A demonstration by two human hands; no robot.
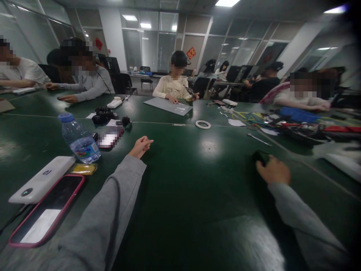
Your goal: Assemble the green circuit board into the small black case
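Note:
My left hand [141,146] hovers over or rests on the green table, to the right of a phone with a blurred screen [109,137]. Its index finger points to the right and the others are loosely curled; nothing shows in it. On the right side, my right hand [275,170] is wrapped over a dark rounded object [261,157], perhaps a computer mouse, partly hidden by the fingers. A water bottle [80,141] with a blue cap stands left of my left hand. Nearer me lie a yellow packet [84,169], a white power bank [42,178] and a red-cased phone [47,210].
A wrench [259,139] lies beyond my right hand, near a white ring [203,124] and a heap of cables [251,117]. Black gear [104,115] sits behind the bottle. Across the table [180,195] a person handles a grey panel [169,106]; other people sit around.

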